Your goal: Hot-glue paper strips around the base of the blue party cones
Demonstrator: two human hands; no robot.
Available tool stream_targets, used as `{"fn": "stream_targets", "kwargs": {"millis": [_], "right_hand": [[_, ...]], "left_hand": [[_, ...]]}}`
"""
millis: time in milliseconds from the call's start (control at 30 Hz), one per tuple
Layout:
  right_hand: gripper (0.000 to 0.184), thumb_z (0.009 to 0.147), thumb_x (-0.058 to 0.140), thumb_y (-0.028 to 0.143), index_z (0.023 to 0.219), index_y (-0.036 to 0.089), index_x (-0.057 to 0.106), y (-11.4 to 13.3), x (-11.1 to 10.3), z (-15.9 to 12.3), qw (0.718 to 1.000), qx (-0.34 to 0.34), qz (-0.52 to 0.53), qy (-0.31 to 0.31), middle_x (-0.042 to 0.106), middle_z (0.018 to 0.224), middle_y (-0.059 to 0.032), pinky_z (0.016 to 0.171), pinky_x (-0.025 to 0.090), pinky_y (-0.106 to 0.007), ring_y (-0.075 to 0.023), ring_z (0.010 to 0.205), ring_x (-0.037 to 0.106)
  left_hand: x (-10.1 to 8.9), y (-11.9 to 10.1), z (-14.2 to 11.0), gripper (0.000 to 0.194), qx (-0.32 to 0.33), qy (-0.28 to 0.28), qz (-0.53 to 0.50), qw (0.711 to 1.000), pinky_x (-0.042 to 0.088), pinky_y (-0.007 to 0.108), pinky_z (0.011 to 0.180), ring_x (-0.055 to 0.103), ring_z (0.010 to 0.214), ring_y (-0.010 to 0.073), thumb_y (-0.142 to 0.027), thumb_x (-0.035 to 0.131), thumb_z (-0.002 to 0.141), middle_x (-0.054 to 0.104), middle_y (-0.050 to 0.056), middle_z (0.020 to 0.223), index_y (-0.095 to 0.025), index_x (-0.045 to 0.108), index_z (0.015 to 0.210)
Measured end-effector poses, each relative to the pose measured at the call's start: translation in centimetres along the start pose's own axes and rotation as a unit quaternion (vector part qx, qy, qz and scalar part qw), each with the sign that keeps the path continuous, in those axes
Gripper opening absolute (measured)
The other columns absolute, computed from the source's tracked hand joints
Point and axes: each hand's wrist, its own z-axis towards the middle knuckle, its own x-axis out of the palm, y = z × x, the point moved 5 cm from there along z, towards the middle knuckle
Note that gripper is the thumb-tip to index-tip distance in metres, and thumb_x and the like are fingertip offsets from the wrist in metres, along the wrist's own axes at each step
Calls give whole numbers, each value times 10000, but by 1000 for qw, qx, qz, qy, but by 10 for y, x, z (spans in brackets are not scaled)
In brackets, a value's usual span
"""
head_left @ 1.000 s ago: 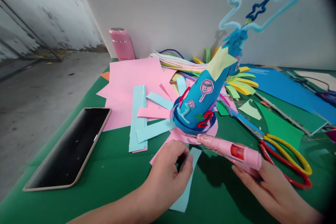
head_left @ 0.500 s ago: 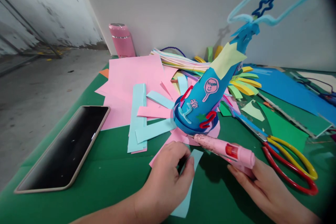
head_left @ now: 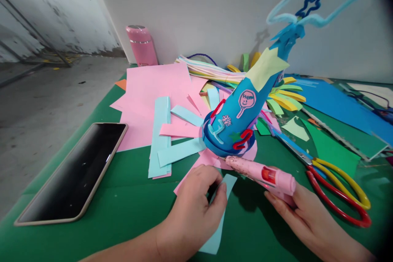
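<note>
A blue paper cone (head_left: 238, 116) with stickers, red pipe-cleaner loops and a light-blue pipe-cleaner star top leans right on the green table (head_left: 123, 204). Pink and light-blue strips fan out from its base. My right hand (head_left: 310, 223) grips a pink glue gun (head_left: 260, 174), whose nozzle points left at the cone's pink base rim. My left hand (head_left: 195, 211) pinches a light-blue paper strip (head_left: 219, 217) lying on the table just below the cone.
A dark phone (head_left: 72, 172) lies at the left. Pink paper sheets (head_left: 153, 98), a pink bottle (head_left: 141, 46), scissors with red and yellow handles (head_left: 331, 180), blue and green sheets (head_left: 331, 106) and a fan of yellow-green strips (head_left: 285, 94) surround the cone.
The cone has tilted a little further right and its star top has shifted right. Both hands and the glue gun have stayed almost in place.
</note>
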Motion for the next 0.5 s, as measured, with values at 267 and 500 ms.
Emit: {"fn": "stream_targets", "kwargs": {"millis": [267, 500], "right_hand": [[373, 835, 442, 214, 1200, 196, 370, -1, 1, -1, 1000, 8, 6, 2, 557, 1121, -92, 797, 496, -267, -191, 987, 562], [380, 831, 447, 223, 1202, 187, 374, -2, 0, 0, 1000, 8, -2, -2, 571, 1094, -101, 762, 506, -270, -191, 932, 587]], "left_hand": [[0, 1, -2, 159, 3, 2, 5, 1000, 356, 249, 520, 426, 560, 122, -187, 382, 772, 456, -1, 612, -184, 415, 616], [-1, 0, -1, 161, 2, -2, 7, 1000, 356, 249, 514, 429, 557, 124, -186, 393, 770, 463, 1, 605, -185, 422, 612]]}}
